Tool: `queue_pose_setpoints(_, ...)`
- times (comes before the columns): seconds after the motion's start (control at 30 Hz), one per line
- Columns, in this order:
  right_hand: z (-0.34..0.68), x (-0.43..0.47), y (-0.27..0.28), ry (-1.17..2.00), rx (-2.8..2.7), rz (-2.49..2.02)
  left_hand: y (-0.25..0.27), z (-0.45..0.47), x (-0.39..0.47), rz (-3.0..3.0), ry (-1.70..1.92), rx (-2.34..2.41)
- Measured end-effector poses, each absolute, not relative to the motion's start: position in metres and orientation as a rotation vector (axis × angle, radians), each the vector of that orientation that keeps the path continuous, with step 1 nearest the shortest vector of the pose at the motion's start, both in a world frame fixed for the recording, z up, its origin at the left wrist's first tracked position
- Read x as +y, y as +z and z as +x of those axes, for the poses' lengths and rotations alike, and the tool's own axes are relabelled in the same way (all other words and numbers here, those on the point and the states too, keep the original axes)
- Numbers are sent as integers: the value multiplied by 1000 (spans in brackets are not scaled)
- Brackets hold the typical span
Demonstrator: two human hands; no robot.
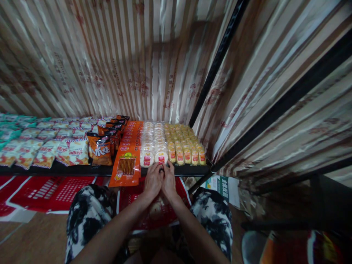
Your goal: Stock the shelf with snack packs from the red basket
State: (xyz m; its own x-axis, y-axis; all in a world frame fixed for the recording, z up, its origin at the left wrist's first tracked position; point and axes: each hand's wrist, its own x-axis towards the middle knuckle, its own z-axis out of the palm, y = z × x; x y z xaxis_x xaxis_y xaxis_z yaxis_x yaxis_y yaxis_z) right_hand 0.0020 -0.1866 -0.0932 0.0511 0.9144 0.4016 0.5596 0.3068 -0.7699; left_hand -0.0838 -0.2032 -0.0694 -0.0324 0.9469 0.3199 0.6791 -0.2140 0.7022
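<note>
My left hand [153, 180] and my right hand [168, 179] meet at the shelf's front edge, fingers bent and closed at the lower edge of a round white cake packet [161, 154] with a red label. This packet is at the front of its row. To its left stands another round white packet [146, 157], heading a parallel row. On the right are rows of small yellow cake packets [187, 154] with red labels. An orange snack bag [125, 165] with a window showing brown sticks hangs slightly over the edge at left. The thumbs and fingertips are partly hidden.
The black shelf [156, 171] also carries orange-and-black bags [100, 148] and rows of white bags [73, 150] farther left. A black metal post [217, 62] slants up at right before a striped curtain [132, 55]. Red printed sheets [52, 192] hang below the shelf.
</note>
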Motion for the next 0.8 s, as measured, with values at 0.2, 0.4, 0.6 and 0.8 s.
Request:
queue_pose_setpoints(0.2,-1,-187,-95,458,-1567,-1375,-70,-86,-202,1920,1116,1705)
queue_pose_setpoints(0.4,2,-185,-92,409,-1634,-1406,-70,-88,-200,1926,1095,1691)
queue_pose_setpoints(0.6,2,-187,-95,426,-1608,-1326,-71,-87,-205,1943,1118,1679)
queue_pose_setpoints(0.8,1,-194,-92,418,-1594,-1328,-76,-89,-209,1922,1128,1677)
